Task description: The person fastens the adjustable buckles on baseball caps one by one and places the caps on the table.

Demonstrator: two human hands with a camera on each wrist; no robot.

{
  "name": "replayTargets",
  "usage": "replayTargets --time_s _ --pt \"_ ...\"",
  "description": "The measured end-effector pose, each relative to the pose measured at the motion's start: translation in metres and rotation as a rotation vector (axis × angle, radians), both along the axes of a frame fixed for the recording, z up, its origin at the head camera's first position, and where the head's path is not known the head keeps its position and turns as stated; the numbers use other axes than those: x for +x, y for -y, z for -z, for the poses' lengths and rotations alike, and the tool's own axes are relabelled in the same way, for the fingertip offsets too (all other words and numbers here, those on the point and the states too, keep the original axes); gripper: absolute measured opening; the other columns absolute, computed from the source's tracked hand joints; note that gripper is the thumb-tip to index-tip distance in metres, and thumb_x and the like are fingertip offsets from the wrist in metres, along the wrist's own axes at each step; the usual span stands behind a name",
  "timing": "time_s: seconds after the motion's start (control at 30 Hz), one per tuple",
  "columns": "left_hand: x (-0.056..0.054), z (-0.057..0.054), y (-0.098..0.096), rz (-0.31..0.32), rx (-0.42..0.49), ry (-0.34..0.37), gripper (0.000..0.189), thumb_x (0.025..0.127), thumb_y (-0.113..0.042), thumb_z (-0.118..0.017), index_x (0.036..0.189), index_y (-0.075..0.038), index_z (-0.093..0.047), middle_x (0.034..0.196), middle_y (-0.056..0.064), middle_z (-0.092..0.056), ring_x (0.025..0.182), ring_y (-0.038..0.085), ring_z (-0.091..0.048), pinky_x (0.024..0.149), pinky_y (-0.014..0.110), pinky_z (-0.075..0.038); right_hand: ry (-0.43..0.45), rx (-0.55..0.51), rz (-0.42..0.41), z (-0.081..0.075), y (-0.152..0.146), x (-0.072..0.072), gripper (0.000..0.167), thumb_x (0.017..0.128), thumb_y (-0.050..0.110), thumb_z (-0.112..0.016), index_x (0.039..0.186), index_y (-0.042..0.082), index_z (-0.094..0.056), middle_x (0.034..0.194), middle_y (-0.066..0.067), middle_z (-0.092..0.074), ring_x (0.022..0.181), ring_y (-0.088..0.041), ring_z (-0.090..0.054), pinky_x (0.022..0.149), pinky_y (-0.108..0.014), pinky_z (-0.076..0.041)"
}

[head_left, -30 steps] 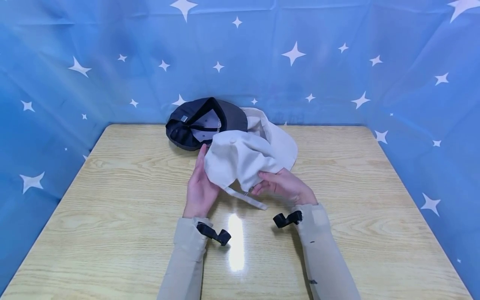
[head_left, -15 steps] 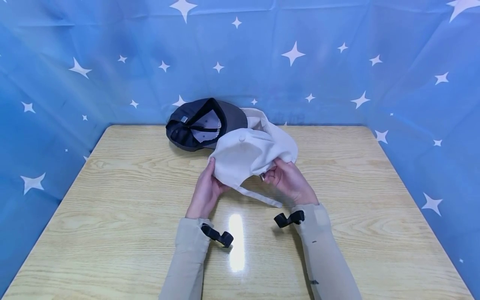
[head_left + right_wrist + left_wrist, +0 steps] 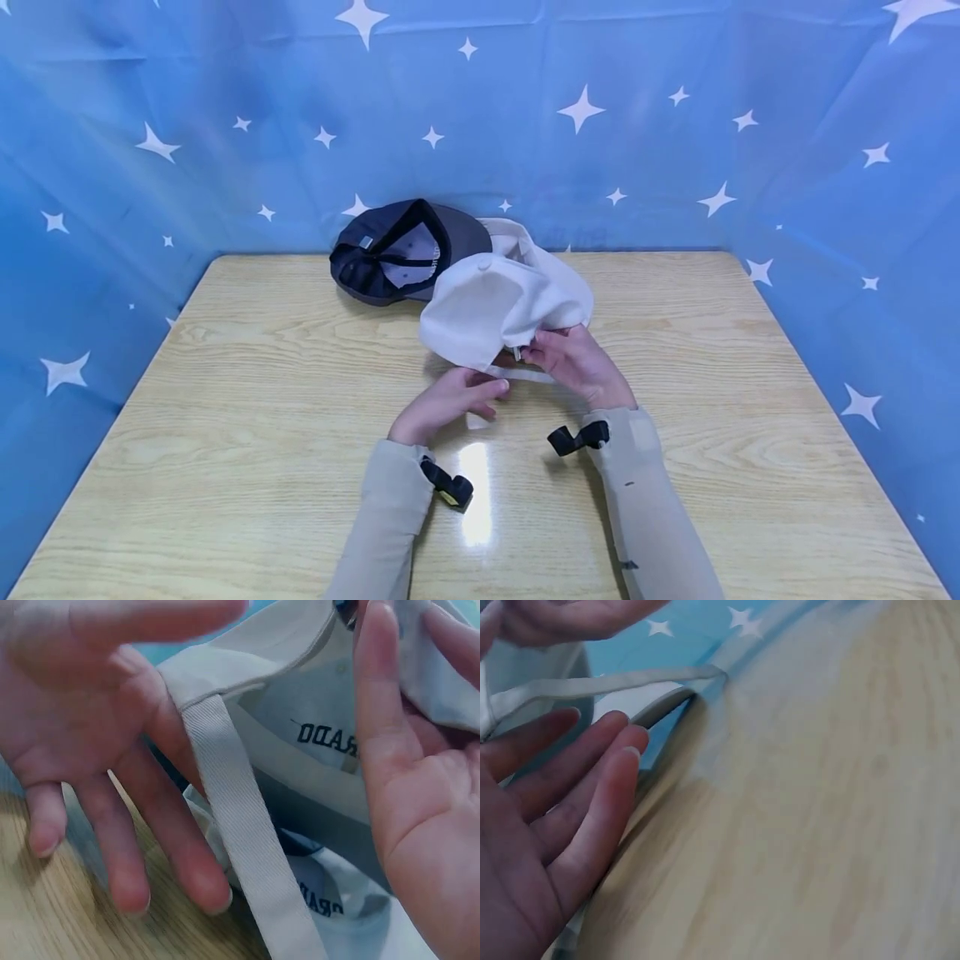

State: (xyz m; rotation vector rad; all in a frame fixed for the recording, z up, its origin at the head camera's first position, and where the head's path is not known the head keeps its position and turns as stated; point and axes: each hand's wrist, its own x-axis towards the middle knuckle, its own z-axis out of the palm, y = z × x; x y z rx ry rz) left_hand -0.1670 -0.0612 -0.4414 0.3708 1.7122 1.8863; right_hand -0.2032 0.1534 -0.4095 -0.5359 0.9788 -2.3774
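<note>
A white baseball cap (image 3: 476,312) is held up over the table, its back opening toward me. My right hand (image 3: 576,365) pinches the cap's back edge beside a small metal buckle (image 3: 517,353). From the other side of the opening hangs a loose fabric strap (image 3: 244,832), crossing between the hands in the right wrist view. My left hand (image 3: 453,398) is just below the strap, fingers spread and fairly straight, holding nothing. Dark lettering shows inside the cap in the right wrist view.
Behind the held cap lie a dark cap (image 3: 360,267), its inside facing up, and another white cap (image 3: 566,275), partly covered. All are over a wooden table (image 3: 262,400). A blue star-printed cloth (image 3: 480,142) stands behind the table and along its sides.
The left hand has let go of the cap's left side and moved down and right to the strap. The right hand keeps its hold; the cap first turned and shifted slightly right.
</note>
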Motion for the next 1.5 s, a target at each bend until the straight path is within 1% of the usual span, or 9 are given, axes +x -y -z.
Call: replayTargets --time_s 0.17,0.33,0.57,0.83,0.97,1.17,1.3,1.43,1.5 --pt "0.002 0.0 -0.006 0.004 -0.017 -0.022 0.049 0.08 -0.031 -0.067 0.122 -0.013 -0.048 0.113 0.011 -0.054 0.102 0.034 -0.051 0.076 0.042 -0.049 -0.039 0.067 0.02 -0.001 0.001 0.0 0.03 0.081 -0.011 -0.055 0.106 0.006 -0.051 0.1 -0.008 -0.055 0.082 -0.021 -0.055 0.075 -0.03 -0.047" --pt "0.004 -0.005 -0.008 0.036 -0.013 -0.006 0.042 0.085 -0.022 -0.062 0.121 -0.005 -0.049 0.11 0.019 -0.054 0.099 0.038 -0.051 0.076 0.045 -0.048 -0.06 0.063 0.022 0.0 0.0 0.0 0.035 0.081 -0.014 -0.051 0.109 0.007 -0.05 0.103 -0.007 -0.054 0.082 -0.019 -0.054 0.074 -0.028 -0.047" --pt "0.004 0.006 -0.02 0.087 -0.049 0.028 0.043 0.082 -0.031 -0.064 0.11 0.0 -0.056 0.096 0.021 -0.061 0.082 0.031 -0.062 0.059 0.038 -0.052 -0.072 -0.008 0.023 0.0 0.001 0.001 0.024 0.086 -0.009 -0.049 0.104 0.005 -0.05 0.093 -0.006 -0.056 0.072 -0.015 -0.056 0.065 -0.023 -0.048" --pt "0.004 0.007 -0.025 0.021 0.006 -0.002 0.033 0.087 -0.032 -0.056 0.105 -0.005 -0.06 0.099 0.019 -0.062 0.07 0.029 -0.062 0.058 0.039 -0.052 -0.052 0.049 0.015 -0.004 0.002 0.004 0.016 0.09 -0.007 -0.041 0.093 0.005 -0.051 0.077 -0.004 -0.052 0.057 -0.012 -0.05 0.056 -0.021 -0.042" --pt "0.004 0.0 -0.016 -0.02 0.092 -0.017 0.032 0.089 -0.027 -0.054 0.109 -0.002 -0.056 0.103 0.022 -0.06 0.071 0.033 -0.061 0.062 0.047 -0.051 -0.054 0.072 0.013 -0.007 0.003 0.004 0.016 0.091 -0.007 -0.04 0.093 0.004 -0.052 0.074 -0.005 -0.054 0.054 -0.011 -0.049 0.056 -0.021 -0.042" --pt "0.001 -0.01 0.0 -0.135 0.148 -0.059 0.036 0.09 -0.033 -0.052 0.109 -0.003 -0.055 0.104 0.023 -0.059 0.075 0.029 -0.062 0.066 0.038 -0.05 -0.025 0.069 0.04 -0.01 0.004 0.004 0.008 0.091 -0.001 -0.044 0.094 0.005 -0.048 0.075 -0.005 -0.052 0.06 -0.011 -0.048 0.055 -0.02 -0.04" --pt "-0.006 0.001 0.004 -0.201 0.185 -0.11 0.04 0.089 -0.038 -0.051 0.108 -0.003 -0.054 0.102 0.021 -0.061 0.083 0.032 -0.061 0.067 0.037 -0.05 -0.008 0.062 0.05 -0.01 0.004 0.005 0.007 0.091 -0.001 -0.044 0.091 0.005 -0.046 0.075 -0.005 -0.051 0.059 -0.011 -0.046 0.054 -0.019 -0.038" --pt "-0.016 0.02 0.004 -0.221 0.257 -0.152 0.036 0.091 -0.033 -0.048 0.109 -0.003 -0.055 0.1 0.017 -0.062 0.087 0.031 -0.06 0.067 0.035 -0.049 -0.029 0.051 0.027 -0.009 0.006 0.004 0.02 0.09 -0.011 -0.037 0.089 0.003 -0.051 0.075 -0.006 -0.054 0.063 -0.013 -0.05 0.059 -0.021 -0.042" --pt "-0.016 0.018 0.003 -0.209 0.297 -0.176 0.035 0.092 -0.031 -0.047 0.109 -0.001 -0.055 0.099 0.017 -0.062 0.086 0.031 -0.06 0.066 0.035 -0.049 -0.041 0.057 0.017 -0.009 0.008 0.004 0.024 0.088 -0.014 -0.036 0.088 0.002 -0.054 0.076 -0.007 -0.055 0.067 -0.015 -0.053 0.063 -0.023 -0.045"
